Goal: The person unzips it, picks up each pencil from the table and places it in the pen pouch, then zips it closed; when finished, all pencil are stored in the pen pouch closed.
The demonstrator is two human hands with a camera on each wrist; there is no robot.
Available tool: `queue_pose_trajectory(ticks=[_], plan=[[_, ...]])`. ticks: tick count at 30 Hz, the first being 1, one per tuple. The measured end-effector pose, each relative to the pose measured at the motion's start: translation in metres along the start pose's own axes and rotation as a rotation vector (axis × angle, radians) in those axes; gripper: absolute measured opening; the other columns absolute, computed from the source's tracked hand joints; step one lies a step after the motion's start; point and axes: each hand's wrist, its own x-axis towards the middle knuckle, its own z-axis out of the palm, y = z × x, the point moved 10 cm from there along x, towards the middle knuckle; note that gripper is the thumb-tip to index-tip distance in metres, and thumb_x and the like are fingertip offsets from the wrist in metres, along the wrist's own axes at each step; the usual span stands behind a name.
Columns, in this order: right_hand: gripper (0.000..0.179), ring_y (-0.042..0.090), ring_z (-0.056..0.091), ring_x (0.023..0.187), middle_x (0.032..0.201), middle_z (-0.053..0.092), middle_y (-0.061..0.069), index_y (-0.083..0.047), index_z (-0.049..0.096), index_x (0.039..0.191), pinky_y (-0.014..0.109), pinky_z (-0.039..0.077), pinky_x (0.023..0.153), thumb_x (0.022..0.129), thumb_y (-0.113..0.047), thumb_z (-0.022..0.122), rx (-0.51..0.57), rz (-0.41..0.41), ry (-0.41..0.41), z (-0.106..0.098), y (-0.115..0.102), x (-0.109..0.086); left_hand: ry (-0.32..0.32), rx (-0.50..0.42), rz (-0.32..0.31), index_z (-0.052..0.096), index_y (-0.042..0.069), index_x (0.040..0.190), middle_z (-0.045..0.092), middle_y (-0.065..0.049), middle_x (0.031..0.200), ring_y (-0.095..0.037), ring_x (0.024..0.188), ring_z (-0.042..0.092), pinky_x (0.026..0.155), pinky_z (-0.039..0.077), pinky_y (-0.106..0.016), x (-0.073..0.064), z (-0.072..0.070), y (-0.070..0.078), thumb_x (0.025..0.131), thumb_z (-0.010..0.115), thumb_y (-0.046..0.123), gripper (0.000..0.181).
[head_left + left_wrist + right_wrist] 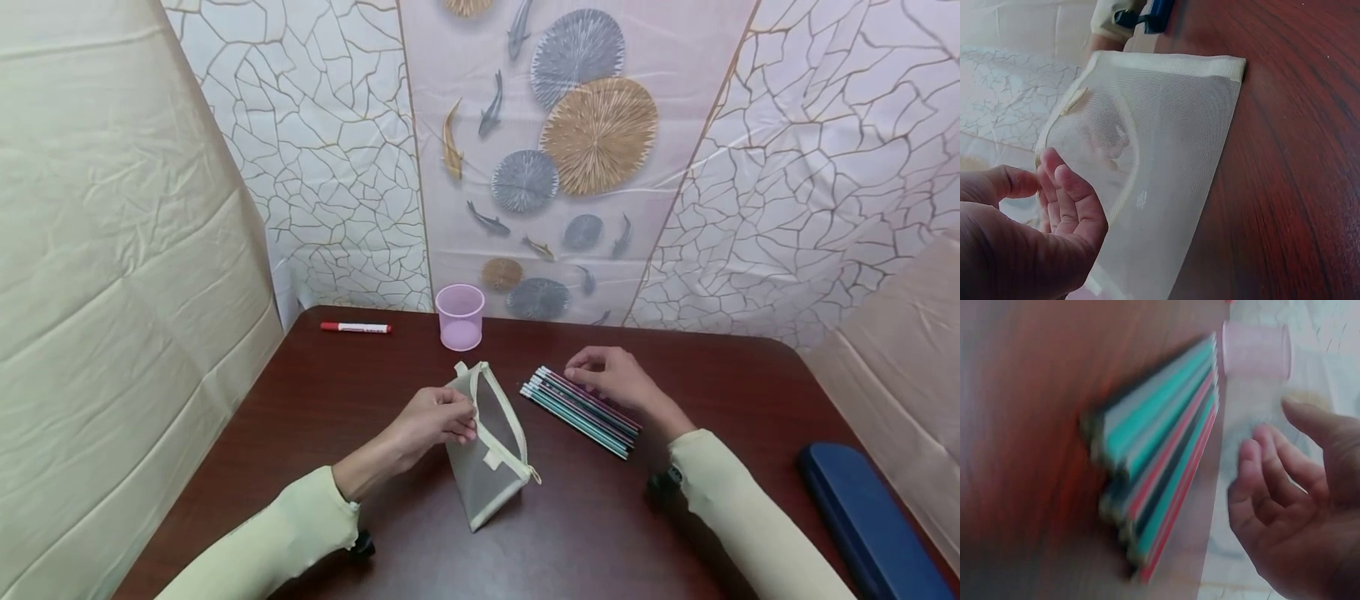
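Note:
My left hand (435, 421) pinches the open zipper edge of a beige mesh zip pouch (487, 487) between thumb and fingers. The pouch stands tilted on the table with its mouth gaping, and the left wrist view shows its see-through mesh (1172, 162). Several pencils (581, 408) lie side by side in a flat row to the right of the pouch, their white eraser ends toward the back. Close above the far edge of that row is my right hand (611, 375). In the right wrist view its thumb and bent fingertips (1254, 450) are apart, with nothing between them.
A pink cup (461, 321) stands at the back edge of the dark wooden table (360, 367). To its left lies a red-capped white marker (356, 327). A blue case (870, 517) sits at the right edge. Patterned cloth hangs behind the table.

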Motion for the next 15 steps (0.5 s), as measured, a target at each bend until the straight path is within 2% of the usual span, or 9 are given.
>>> queue_pose_trajectory(ticks=[6, 10, 15], plan=[[0.023, 0.021, 0.067, 0.084, 0.103, 0.075, 0.011, -0.009, 0.074, 0.115, 0.034, 0.059, 0.068, 0.1, -0.026, 0.073, -0.031, 0.026, -0.118, -0.001, 0.024, 0.006, 0.023, 0.046, -0.026, 0.064, -0.002, 0.093, 0.065, -0.002, 0.075, -0.01, 0.065, 0.066, 0.063, 0.057, -0.022, 0.001, 0.005, 0.0, 0.092, 0.057, 0.007, 0.012], [0.023, 0.021, 0.064, 0.084, 0.098, 0.073, 0.011, -0.006, 0.075, 0.113, 0.035, 0.059, 0.068, 0.099, -0.025, 0.074, 0.033, 0.043, -0.18, 0.001, 0.043, 0.01, 0.029, 0.055, -0.03, 0.065, -0.001, 0.093, 0.065, -0.002, 0.073, -0.01, 0.063, 0.065, 0.061, 0.056, -0.021, 0.001, 0.006, 0.001, 0.092, 0.057, 0.009, 0.013], [0.027, 0.019, 0.062, 0.081, 0.09, 0.069, 0.008, -0.006, 0.076, 0.114, 0.034, 0.059, 0.068, 0.099, -0.028, 0.075, 0.134, 0.092, -0.208, 0.001, 0.065, 0.012, 0.024, 0.03, -0.025, 0.065, -0.003, 0.092, 0.065, 0.0, 0.072, -0.009, 0.063, 0.065, 0.061, 0.055, -0.021, 0.0, 0.007, 0.001, 0.092, 0.057, 0.007, 0.013]])
